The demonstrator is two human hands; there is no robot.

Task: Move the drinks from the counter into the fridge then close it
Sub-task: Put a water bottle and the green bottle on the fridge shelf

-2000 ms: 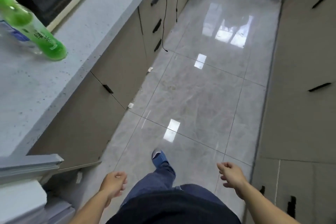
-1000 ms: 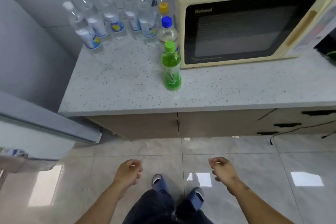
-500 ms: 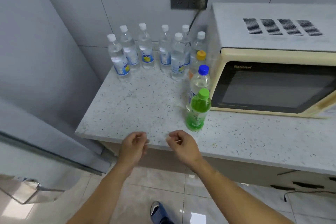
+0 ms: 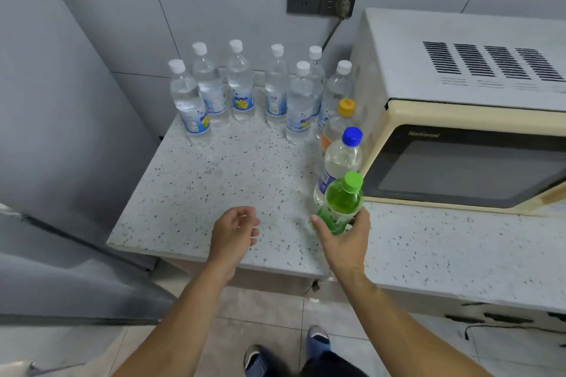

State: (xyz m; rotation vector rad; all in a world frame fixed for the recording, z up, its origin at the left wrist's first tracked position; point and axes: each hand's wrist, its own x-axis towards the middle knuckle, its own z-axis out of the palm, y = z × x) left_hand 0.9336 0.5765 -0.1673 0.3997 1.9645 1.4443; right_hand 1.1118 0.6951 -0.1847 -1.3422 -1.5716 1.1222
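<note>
Green bottle (image 4: 339, 204) upright (fingers (image 4: 318, 222) around), clear bottles (image 4: 245, 92) behind

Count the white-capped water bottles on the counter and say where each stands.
7, all upright at the counter's back by the wall: far left, two behind it, one mid-row, a front-back pair, one beside the microwave. None seem hidden.

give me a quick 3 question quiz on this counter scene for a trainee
1. True or false: the right hand is wrapped around the green plastic bottle with the green cap.
2. How many clear white-capped water bottles stand by the wall? A) four B) seven C) ten
3. Fill in: the clear bottle with the blue cap stands directly left of the cream ____.

Key: 1 true; 2 B; 3 microwave. The left hand holds nothing.
</note>
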